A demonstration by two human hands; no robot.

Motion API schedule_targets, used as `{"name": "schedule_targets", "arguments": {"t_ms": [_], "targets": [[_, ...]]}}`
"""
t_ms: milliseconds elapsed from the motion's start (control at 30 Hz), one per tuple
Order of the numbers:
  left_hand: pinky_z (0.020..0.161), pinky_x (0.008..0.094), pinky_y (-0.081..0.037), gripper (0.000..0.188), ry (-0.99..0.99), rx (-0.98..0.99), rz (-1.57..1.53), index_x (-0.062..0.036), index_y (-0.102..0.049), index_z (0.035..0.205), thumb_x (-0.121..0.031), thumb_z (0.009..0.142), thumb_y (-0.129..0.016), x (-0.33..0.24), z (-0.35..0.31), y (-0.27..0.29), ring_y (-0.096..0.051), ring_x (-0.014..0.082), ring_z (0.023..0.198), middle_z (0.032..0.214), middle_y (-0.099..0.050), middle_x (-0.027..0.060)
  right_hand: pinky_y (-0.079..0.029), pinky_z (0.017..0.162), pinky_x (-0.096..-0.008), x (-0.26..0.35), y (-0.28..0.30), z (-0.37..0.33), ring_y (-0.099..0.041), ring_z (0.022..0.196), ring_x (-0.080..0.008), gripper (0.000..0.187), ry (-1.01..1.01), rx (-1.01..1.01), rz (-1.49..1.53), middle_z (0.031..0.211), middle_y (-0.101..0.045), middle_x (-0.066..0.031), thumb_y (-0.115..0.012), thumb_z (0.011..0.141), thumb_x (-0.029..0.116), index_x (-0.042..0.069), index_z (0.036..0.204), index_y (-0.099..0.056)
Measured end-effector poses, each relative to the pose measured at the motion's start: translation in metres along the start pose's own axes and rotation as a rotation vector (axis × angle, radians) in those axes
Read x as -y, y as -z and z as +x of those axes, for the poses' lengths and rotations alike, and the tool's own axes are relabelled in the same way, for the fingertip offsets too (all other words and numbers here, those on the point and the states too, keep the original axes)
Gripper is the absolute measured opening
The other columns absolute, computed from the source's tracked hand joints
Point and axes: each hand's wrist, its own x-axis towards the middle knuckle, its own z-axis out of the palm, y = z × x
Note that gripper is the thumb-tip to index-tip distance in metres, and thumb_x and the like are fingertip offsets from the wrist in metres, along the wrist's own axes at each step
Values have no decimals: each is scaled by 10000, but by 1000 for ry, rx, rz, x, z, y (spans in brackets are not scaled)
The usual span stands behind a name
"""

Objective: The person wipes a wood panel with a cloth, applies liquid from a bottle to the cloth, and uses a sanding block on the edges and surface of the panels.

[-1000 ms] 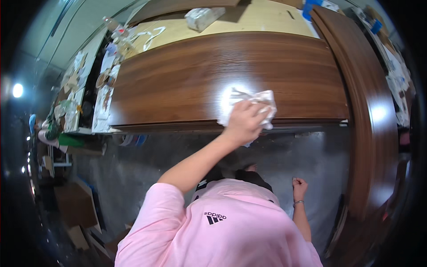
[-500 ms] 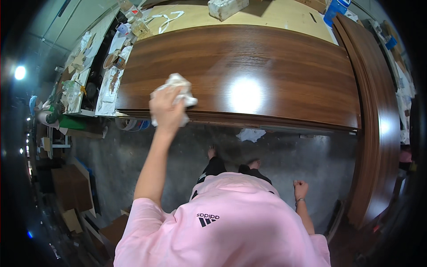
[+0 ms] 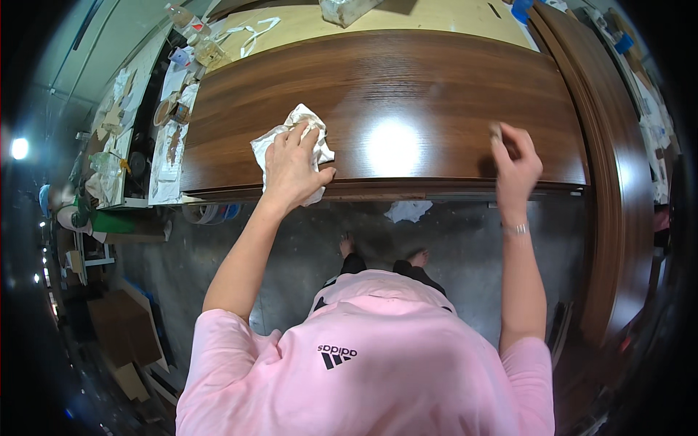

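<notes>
"White cloth [image 3: 322, 151], where's it lying?"
"On brown panel [image 3: 451, 87], L part, overhanging front edge a bit; L hand [image 3: 289, 171] is gripping it, pressing down."
"& R hand [image 3: 518, 167]?"
"Hovering over panel's R end, fingers curled; can't tell if it's holding anything."

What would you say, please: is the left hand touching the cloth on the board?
Touching: the head view shows the left hand lying on the cloth, its fingers laid over it with no visible gap.
</notes>
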Motion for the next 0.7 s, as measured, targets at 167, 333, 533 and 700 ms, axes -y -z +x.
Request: {"name": "schedule_targets", "arguments": {"t_ms": [167,333,533,700], "targets": [[1058,502,-361,783,-26,-11,-79,-45,-566,1326,-316,639,-826,-3,1,-1,-447,375,1278,1446,-478,167,-496,706,-243,-49,-39,29,-608,771,-89,180,-133,-23,122,884,-655,-35,-713,854,57,-50,999,-709],[1102,463,-365,754,24,24,-193,-22,-587,1306,-231,628,-840,10,2,-3,-415,389,1316,1470,-456,142,-492,693,-237,-54,-45,26,-603,753,-82,176,-219,-34,188,860,-663,-28,-717,852,58,-50,990,-711],[1104,447,-364,667,18,20,-247,-19,-605,1289,-121,648,-760,10,3,-1,-430,387,1296,1456,-485,135,-492,688,-239,-59,-46,27,-602,749,-80,173,-181,-38,128,857,-665,-29,-719,851,66,-45,983,-714],[1083,392,-411,545,-38,-18,-470,43,-664,1176,23,632,-687,66,6,1,-544,383,1235,1389,-556,171,-493,690,-242,-58,-43,26,-605,751,-85,168,-175,-54,93,855,-667,-33,-717,852,71,-39,978,-718]]}}
